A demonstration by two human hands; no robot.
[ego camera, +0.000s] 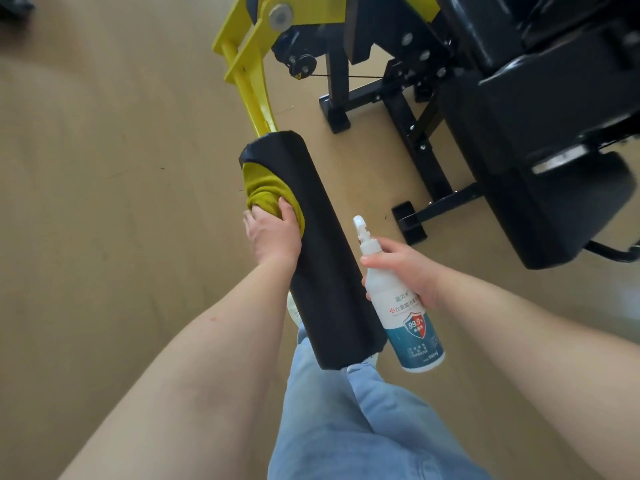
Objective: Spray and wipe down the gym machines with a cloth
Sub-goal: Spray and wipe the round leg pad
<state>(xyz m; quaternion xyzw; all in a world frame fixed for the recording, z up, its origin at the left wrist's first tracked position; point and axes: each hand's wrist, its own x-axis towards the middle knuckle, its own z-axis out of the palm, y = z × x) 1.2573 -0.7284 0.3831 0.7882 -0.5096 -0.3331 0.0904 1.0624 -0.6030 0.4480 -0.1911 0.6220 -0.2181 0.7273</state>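
- The left hand (273,233) clutched a bunched olive-green cloth (263,188) and pressed it against the upper left side of the black foam roller pad (332,271). The fingers curled over the wad, probably so that it kept its bulk and followed the pad's curve.
- The right hand (405,271) was wrapped around the neck of the white disinfectant spray bottle (405,320). It held the bottle just right of the pad with the nozzle up (no finger sat on the trigger that I could make out), which looked like keeping it ready and out of the cloth's way.
- The pad stuck out toward the person from the yellow lever arm (249,88) and hung above the legs in blue jeans (363,427), within easy reach of both hands.
- The black machine frame (415,133) and its black upholstered pad (554,202) stood to the right on the wooden floor (104,168). By my judgement they were yet to be wiped.
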